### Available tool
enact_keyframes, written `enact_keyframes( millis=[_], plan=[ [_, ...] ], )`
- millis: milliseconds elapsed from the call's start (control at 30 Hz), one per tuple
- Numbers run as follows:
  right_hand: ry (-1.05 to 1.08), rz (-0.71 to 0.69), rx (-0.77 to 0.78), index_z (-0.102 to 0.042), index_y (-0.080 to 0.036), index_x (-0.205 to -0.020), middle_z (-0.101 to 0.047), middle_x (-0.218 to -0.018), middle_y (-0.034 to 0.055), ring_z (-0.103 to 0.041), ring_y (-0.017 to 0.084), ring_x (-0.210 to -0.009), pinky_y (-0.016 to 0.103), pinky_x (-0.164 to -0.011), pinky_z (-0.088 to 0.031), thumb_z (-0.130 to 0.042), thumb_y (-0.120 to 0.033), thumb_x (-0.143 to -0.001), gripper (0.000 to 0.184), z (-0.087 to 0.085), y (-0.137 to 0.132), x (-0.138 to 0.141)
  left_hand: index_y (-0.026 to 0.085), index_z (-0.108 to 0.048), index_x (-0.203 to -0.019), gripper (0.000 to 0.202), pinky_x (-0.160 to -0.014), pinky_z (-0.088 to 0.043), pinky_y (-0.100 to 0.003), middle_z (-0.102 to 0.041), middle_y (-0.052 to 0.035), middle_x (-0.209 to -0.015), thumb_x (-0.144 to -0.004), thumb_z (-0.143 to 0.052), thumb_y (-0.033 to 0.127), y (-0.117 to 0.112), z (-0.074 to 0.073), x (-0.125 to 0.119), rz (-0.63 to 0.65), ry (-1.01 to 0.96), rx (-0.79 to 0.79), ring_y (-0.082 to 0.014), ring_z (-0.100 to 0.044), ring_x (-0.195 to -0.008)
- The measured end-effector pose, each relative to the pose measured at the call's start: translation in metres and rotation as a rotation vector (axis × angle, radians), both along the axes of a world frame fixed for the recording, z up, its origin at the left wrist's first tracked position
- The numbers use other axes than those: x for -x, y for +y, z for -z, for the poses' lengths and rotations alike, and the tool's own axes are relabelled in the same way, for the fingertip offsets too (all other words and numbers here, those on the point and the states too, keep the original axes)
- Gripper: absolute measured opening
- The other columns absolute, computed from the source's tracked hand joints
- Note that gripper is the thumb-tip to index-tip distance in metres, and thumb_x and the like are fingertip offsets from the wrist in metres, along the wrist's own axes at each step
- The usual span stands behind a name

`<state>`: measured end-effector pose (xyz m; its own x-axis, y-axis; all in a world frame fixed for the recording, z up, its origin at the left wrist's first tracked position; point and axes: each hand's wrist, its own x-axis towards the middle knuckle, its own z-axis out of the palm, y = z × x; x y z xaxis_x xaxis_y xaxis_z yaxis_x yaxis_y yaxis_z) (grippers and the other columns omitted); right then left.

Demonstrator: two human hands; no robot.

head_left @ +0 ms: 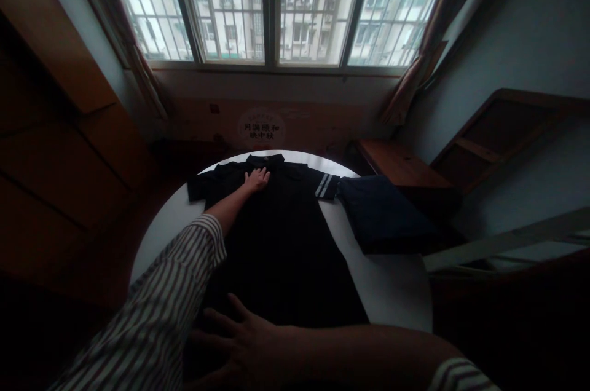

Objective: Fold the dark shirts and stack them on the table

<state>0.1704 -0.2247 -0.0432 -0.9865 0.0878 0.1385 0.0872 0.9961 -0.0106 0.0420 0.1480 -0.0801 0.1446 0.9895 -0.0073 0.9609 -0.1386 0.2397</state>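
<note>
A black short-sleeved polo shirt (286,243) lies spread on a round white table (159,243), its collar toward the window. Two pale stripes cross its right-hand sleeve; the other sleeve lies out to the left. My left hand (257,179) rests on the chest just below the collar, arm stretched out, fingers spread. Close to me, my right hand (235,342) lies with fingers apart over the lower left part of the shirt. My forearm hides some of the hem, and deep shadow makes the bottom edge hard to see.
Dark folded cloth (382,213) sits on the table's right side, close to the striped sleeve. Behind it on the right stands a brown wooden table (405,163). A barred window (271,10) fills the far wall, and wooden cabinets (55,151) line the left.
</note>
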Motion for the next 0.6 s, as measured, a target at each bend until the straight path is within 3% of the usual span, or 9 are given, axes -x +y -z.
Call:
enact_keyframes(
  millis=[133, 200, 267, 300, 333, 400, 433, 533, 600],
  plan=[
    [0.019, -0.016, -0.074, -0.044, -0.039, -0.147, -0.026, -0.164, -0.0005, -0.016, 0.030, -0.151, 0.057, -0.115, -0.026, -0.050, -0.044, -0.100, 0.047, 0.007, -0.001, 0.004, 0.020, -0.034, -0.154, 0.067, -0.115, -0.013, -0.067, -0.033, -0.0159, -0.159, -0.098, -0.029, 0.057, 0.013, 0.000, -0.004, -0.027, -0.016, 0.008, -0.0354, -0.025, -0.148],
    [0.044, -0.090, 0.038, -0.051, -0.034, -0.142, -0.039, -0.157, -0.0019, -0.029, 0.025, -0.146, 0.048, -0.114, -0.033, -0.050, -0.042, -0.100, 0.042, 0.005, 0.013, 0.008, 0.021, -0.035, -0.154, 0.066, -0.116, -0.012, -0.066, -0.035, -0.0156, -0.158, -0.097, -0.032, 0.056, 0.013, 0.001, -0.003, -0.032, -0.025, -0.010, -0.0352, -0.026, -0.148],
    [0.053, -0.077, 0.222, -0.060, -0.025, -0.131, -0.059, -0.139, -0.0002, -0.051, 0.017, -0.129, 0.031, -0.106, -0.042, -0.049, -0.040, -0.101, 0.036, -0.007, 0.047, 0.007, 0.022, -0.038, -0.152, 0.063, -0.117, -0.015, -0.063, -0.040, -0.0138, -0.156, -0.098, -0.034, 0.053, 0.011, 0.002, -0.001, -0.031, -0.036, -0.046, -0.0336, -0.029, -0.147],
    [0.051, 0.003, 0.314, -0.064, -0.020, -0.124, -0.068, -0.124, 0.0004, -0.061, 0.012, -0.113, 0.022, -0.097, -0.045, -0.047, -0.040, -0.102, 0.033, -0.017, 0.071, 0.002, 0.023, -0.041, -0.151, 0.060, -0.117, -0.017, -0.061, -0.042, -0.0130, -0.154, -0.098, -0.035, 0.051, 0.009, 0.003, -0.001, -0.033, -0.043, -0.072, -0.0325, -0.031, -0.146],
    [0.024, 0.203, 0.346, -0.068, -0.018, -0.113, -0.072, -0.113, 0.0011, -0.064, 0.010, -0.102, 0.018, -0.091, -0.046, -0.047, -0.030, -0.102, 0.027, -0.029, 0.100, -0.007, 0.022, -0.043, -0.149, 0.057, -0.117, -0.020, -0.058, -0.045, -0.0125, -0.153, -0.098, -0.035, 0.047, 0.006, 0.003, -0.001, -0.038, -0.052, -0.104, -0.0314, -0.035, -0.144],
    [0.000, 0.761, 0.309, -0.070, -0.022, -0.109, -0.072, -0.114, 0.0004, -0.064, 0.011, -0.103, 0.018, -0.093, -0.044, -0.049, -0.029, -0.101, 0.024, -0.056, 0.163, -0.035, 0.018, -0.049, -0.144, 0.051, -0.116, -0.028, -0.051, -0.051, -0.0139, -0.147, -0.099, -0.036, 0.038, 0.001, 0.004, -0.003, -0.058, -0.071, -0.179, -0.0294, -0.043, -0.138],
    [0.009, 0.918, 0.277, -0.070, -0.019, -0.112, -0.070, -0.119, 0.0060, -0.063, 0.014, -0.108, 0.022, -0.094, -0.044, -0.047, -0.028, -0.101, 0.027, -0.069, 0.195, -0.054, 0.016, -0.053, -0.140, 0.049, -0.114, -0.032, -0.047, -0.055, -0.0153, -0.142, -0.098, -0.036, 0.033, -0.001, 0.004, -0.004, -0.072, -0.081, -0.216, -0.0288, -0.048, -0.133],
    [-0.048, 1.202, 0.256, -0.072, -0.008, -0.107, -0.069, -0.115, 0.0188, -0.065, 0.024, -0.107, 0.028, -0.089, -0.048, -0.058, -0.018, -0.093, 0.023, -0.096, 0.272, -0.116, 0.010, -0.063, -0.124, 0.040, -0.106, -0.040, -0.040, -0.064, -0.0178, -0.126, -0.095, -0.038, 0.023, -0.006, 0.003, -0.007, -0.110, -0.104, -0.306, -0.0278, -0.058, -0.119],
    [-0.093, 1.350, 0.269, -0.073, -0.003, -0.102, -0.071, -0.106, 0.0218, -0.067, 0.027, -0.101, 0.029, -0.083, -0.050, -0.065, -0.015, -0.087, 0.021, -0.102, 0.303, -0.150, 0.011, -0.067, -0.114, 0.035, -0.102, -0.043, -0.037, -0.067, -0.0172, -0.117, -0.093, -0.040, 0.019, -0.009, 0.002, -0.009, -0.119, -0.116, -0.336, -0.0273, -0.062, -0.112]
  ],
)
